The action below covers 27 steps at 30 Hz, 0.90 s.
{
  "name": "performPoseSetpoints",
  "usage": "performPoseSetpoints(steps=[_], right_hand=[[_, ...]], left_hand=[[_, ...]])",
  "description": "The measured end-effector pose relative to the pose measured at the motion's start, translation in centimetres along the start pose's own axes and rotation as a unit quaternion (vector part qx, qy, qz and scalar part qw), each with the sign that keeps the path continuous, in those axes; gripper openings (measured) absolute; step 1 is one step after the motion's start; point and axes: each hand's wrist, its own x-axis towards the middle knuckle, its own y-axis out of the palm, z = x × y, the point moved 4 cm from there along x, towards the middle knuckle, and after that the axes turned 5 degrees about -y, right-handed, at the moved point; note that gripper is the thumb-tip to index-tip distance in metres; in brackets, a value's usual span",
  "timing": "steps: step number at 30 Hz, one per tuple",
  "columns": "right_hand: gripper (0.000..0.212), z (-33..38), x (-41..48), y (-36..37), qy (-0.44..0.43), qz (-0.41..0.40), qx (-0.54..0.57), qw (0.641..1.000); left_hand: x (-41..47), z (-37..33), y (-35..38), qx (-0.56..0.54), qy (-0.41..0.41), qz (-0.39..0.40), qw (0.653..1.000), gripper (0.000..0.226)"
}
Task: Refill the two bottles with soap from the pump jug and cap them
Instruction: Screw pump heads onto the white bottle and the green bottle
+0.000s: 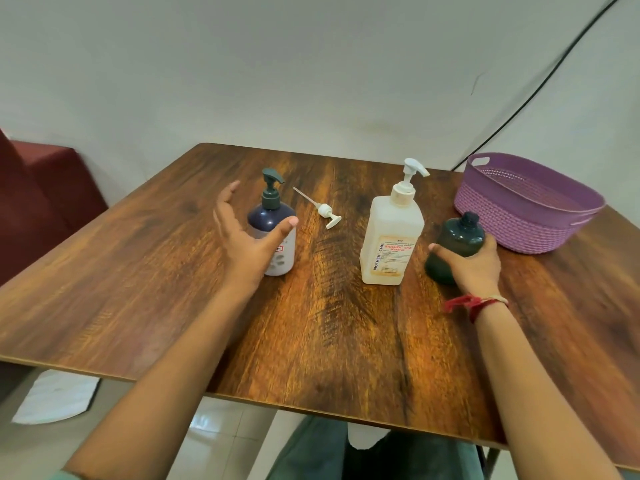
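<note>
A white pump jug [391, 237] with an orange label stands upright near the table's middle. To its left stands a dark blue bottle [273, 233] with a dark pump cap on it. My left hand [242, 233] hovers open just in front of that bottle, thumb near its shoulder, fingers spread. Right of the jug, my right hand [471, 261] grips a dark green bottle [457, 237] that has no pump on its neck and leans slightly. A loose white pump head [325, 211] with its tube lies flat on the table between the blue bottle and the jug.
A purple woven basket [526, 216] stands at the table's right back corner, close behind the green bottle. The wooden table [311, 334] meets a pale wall at the back. A dark red seat [45, 188] is at the left. A black cable runs down the wall.
</note>
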Motion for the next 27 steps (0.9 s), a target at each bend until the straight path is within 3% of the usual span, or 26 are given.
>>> performPoseSetpoints(steps=[2, 4, 6, 9, 14, 27], right_hand=[[0.082, -0.3, -0.5, -0.4, 0.001, 0.006, -0.002, 1.0], [0.082, -0.3, -1.4, -0.7, -0.004, 0.022, 0.006, 1.0], [0.081, -0.3, -2.4, -0.9, -0.008, 0.039, 0.019, 0.999], [0.08, 0.1, -4.0, -1.1, -0.01, 0.053, 0.027, 0.998], [0.073, 1.0, -6.5, -1.0, -0.024, 0.071, 0.038, 0.996], [0.071, 1.8, -10.0, 0.0, -0.071, 0.134, 0.034, 0.988]], left_hand=[[-2.1, -2.2, -0.6, 0.002, 0.07, -0.064, 0.995, 0.081], [-4.9, -3.8, -0.1, -0.01, 0.102, -0.054, 0.993, 0.07], [-7.4, -4.4, 1.6, 0.003, 0.087, 0.042, 0.995, 0.067], [-9.0, -3.4, 4.8, 0.047, -0.004, 0.197, 0.979, 0.071], [-8.3, -1.1, 9.8, 0.156, -0.137, 0.321, 0.924, 0.095], [-6.8, -1.1, 14.0, 0.115, -0.08, 0.309, 0.941, 0.075]])
